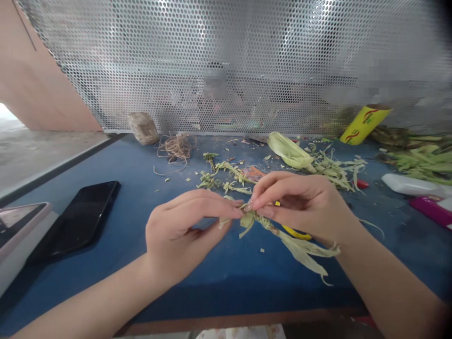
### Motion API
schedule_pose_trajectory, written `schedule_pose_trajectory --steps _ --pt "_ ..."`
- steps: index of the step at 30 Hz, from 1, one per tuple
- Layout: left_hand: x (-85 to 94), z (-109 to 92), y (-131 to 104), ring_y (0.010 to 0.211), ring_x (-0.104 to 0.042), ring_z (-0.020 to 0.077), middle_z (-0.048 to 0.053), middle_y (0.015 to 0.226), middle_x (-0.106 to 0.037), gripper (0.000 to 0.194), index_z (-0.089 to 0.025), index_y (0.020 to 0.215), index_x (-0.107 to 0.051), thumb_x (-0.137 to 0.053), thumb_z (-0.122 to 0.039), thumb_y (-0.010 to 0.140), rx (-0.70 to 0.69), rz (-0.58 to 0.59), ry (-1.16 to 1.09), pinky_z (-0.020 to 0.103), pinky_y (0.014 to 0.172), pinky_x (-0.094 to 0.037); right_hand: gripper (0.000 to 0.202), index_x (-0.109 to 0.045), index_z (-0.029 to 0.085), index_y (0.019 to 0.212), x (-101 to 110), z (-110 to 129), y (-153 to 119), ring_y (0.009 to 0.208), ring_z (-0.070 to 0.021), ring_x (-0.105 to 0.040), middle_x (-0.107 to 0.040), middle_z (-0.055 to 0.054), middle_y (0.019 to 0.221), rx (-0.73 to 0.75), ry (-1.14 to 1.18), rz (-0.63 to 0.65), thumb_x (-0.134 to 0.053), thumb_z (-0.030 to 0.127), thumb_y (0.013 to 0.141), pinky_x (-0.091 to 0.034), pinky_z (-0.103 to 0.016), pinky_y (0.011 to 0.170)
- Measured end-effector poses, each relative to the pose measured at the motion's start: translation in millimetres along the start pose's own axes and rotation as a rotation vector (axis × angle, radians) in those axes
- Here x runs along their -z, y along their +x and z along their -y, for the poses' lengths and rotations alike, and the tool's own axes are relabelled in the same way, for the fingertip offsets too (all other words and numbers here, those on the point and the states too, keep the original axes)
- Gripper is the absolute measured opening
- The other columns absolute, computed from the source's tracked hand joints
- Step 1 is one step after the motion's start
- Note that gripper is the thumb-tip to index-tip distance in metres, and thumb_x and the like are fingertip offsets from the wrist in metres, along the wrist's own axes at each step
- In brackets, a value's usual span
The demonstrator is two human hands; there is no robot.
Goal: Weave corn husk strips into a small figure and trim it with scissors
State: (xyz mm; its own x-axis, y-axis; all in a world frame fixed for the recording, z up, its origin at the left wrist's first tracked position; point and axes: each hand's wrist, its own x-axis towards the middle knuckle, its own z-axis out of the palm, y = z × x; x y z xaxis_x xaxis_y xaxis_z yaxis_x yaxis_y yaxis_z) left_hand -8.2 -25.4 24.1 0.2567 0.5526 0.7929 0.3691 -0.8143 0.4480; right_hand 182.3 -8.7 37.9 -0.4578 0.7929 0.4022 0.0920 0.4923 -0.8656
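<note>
Both my hands meet over the blue table (226, 282), pinching one end of a braided corn husk strip (265, 223). My left hand (183, 230) is closed, thumb and fingertips on the strip's left end. From the other side, my right hand (303, 202) pinches the strip with thumb and index finger. Loose husk tails (305, 254) hang from the strip toward the lower right, below my right wrist. Behind it shows part of a yellow loop (297, 233), perhaps a scissors handle. Just past my hands lie several short braided husk pieces (229, 170).
A whole husk (289, 150), shredded strips (335, 167) and leaves (423, 157) lie right and back. Twine (175, 147), a pale jar-like object (143, 127) and a yellow cylinder (365, 125) stand near the perforated metal screen (176, 61). A black phone (77, 219) lies left; a white bottle (406, 184) right.
</note>
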Motion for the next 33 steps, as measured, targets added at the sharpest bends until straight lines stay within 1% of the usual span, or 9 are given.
schedule_pose_trajectory --steps 6,11,13,16,18,21,26,30,33 --pt "0.9 -1.7 3.2 0.065 -0.064 0.0107 -0.002 0.071 -0.070 0.021 -0.023 0.073 -0.065 -0.064 -0.004 0.067 -0.028 0.033 0.000 0.020 0.059 -0.054 0.013 -0.068 0.024 0.075 -0.3 -1.6 -0.4 0.071 -0.0138 -0.058 -0.065 -0.001 0.077 -0.041 0.014 -0.042 -0.060 0.015 0.073 -0.046 -0.025 0.054" --pt "0.0 -3.4 3.5 0.064 -0.064 0.0108 -0.002 0.071 -0.070 0.021 -0.023 0.072 -0.065 -0.063 -0.003 0.067 0.001 0.032 0.003 0.021 0.059 -0.054 0.006 -0.067 0.021 0.072 1.0 0.2 0.2 0.069 -0.0126 -0.058 -0.064 -0.002 0.078 -0.042 -0.025 -0.027 -0.062 0.019 0.073 -0.046 -0.024 0.054" --pt "-0.4 -3.3 3.4 0.064 -0.064 0.0109 -0.002 0.070 -0.070 0.021 -0.023 0.071 -0.065 -0.063 -0.002 0.067 0.027 0.039 -0.008 0.020 0.059 -0.054 0.006 -0.066 0.021 0.072 1.8 0.8 0.7 0.074 -0.0133 -0.059 -0.063 -0.002 0.079 -0.037 -0.045 -0.006 -0.060 0.021 0.075 -0.047 -0.024 0.057" --pt "-0.9 -2.3 3.5 0.064 -0.064 0.0109 -0.002 0.070 -0.070 0.022 -0.023 0.071 -0.065 -0.064 -0.002 0.066 0.021 0.044 -0.026 0.019 0.058 -0.054 0.009 -0.064 0.021 0.071 3.3 1.4 1.0 0.079 -0.0138 -0.058 -0.063 -0.002 0.082 -0.042 -0.079 0.068 -0.058 0.022 0.077 -0.048 -0.024 0.062" --pt "-1.4 -1.6 3.6 0.065 -0.065 0.0108 -0.001 0.070 -0.070 0.022 -0.022 0.070 -0.065 -0.064 -0.001 0.065 0.019 0.044 -0.024 0.019 0.058 -0.053 0.008 -0.064 0.021 0.071 4.3 1.9 0.5 0.080 -0.0143 -0.059 -0.062 -0.002 0.084 -0.043 -0.104 0.091 -0.059 0.021 0.077 -0.049 -0.025 0.066" --pt "-2.6 -1.2 3.5 0.064 -0.065 0.0112 -0.001 0.069 -0.070 0.021 -0.022 0.070 -0.065 -0.064 -0.002 0.066 0.019 0.057 -0.019 0.019 0.058 -0.054 0.005 -0.064 0.021 0.071 5.4 3.0 -1.0 0.078 -0.0151 -0.060 -0.064 -0.002 0.082 -0.011 -0.157 0.057 -0.061 0.018 0.075 -0.049 -0.027 0.067" --pt "-3.2 -0.9 3.5 0.064 -0.065 0.0117 -0.002 0.068 -0.070 0.020 -0.023 0.069 -0.065 -0.062 -0.003 0.067 0.016 0.088 -0.015 0.019 0.056 -0.054 0.008 -0.066 0.020 0.071 4.4 5.3 -2.7 0.073 -0.0142 -0.061 -0.066 -0.001 0.077 0.029 -0.287 0.015 -0.061 0.014 0.072 -0.049 -0.026 0.065" --pt "-3.1 -0.3 4.2 0.062 -0.065 0.0108 -0.001 0.065 -0.069 0.020 -0.022 0.068 -0.064 -0.063 -0.002 0.066 0.022 0.074 -0.026 0.018 0.056 -0.053 0.005 -0.066 0.021 0.071 3.0 6.7 -3.9 0.071 -0.0144 -0.061 -0.067 -0.001 0.075 0.010 -0.342 -0.024 -0.062 0.018 0.073 -0.048 -0.026 0.063" --pt "-4.3 -0.1 3.7 0.061 -0.064 0.0113 -0.001 0.065 -0.069 0.018 -0.021 0.067 -0.065 -0.064 -0.002 0.065 0.042 0.073 -0.049 0.018 0.054 -0.053 0.005 -0.065 0.022 0.072 4.0 6.8 -4.6 0.069 -0.0150 -0.060 -0.067 -0.001 0.074 0.011 -0.355 -0.005 -0.062 0.020 0.074 -0.048 -0.027 0.062"
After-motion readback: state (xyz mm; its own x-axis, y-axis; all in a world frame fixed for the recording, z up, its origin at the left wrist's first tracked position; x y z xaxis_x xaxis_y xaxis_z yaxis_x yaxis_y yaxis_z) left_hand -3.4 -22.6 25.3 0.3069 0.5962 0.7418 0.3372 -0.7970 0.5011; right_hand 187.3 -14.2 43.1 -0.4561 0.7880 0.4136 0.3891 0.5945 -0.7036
